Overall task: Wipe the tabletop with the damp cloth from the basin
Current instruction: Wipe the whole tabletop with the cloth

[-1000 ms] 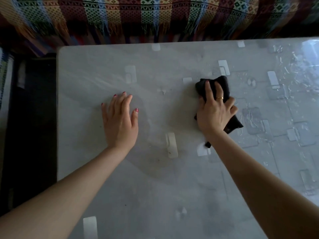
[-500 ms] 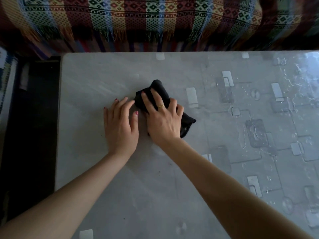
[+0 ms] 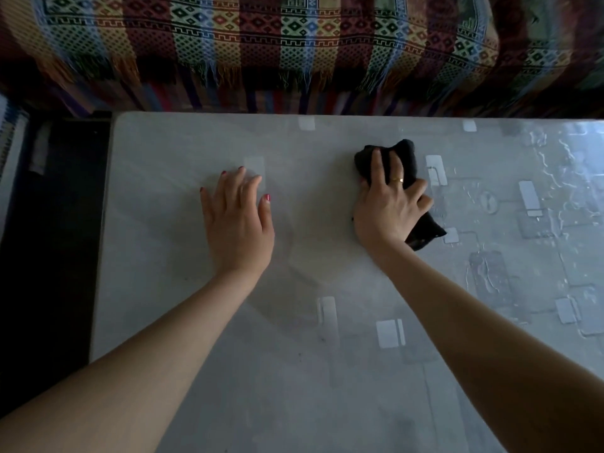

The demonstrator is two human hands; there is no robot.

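Since half a second ago: your right hand (image 3: pixel 389 207) and the cloth have slid right, away from your left hand (image 3: pixel 237 223); gap now wide.
Item 1, black cloth (image 3: pixel 400 158): bunched on the grey worktop (image 3: pixel 170 289), gripped under your right hand's curled fingers, one corner sticking out right of the wrist.
Item 2, left hand: flat, fingers straight, pressing the worktop, well left of the cloth.
Item 3, wet streaks (image 3: pixel 555 165): right of the cloth.
Item 4, patterned fringed fabric (image 3: pixel 261 44): beyond the cloth, past the worktop's far edge.
Containers: none in view.
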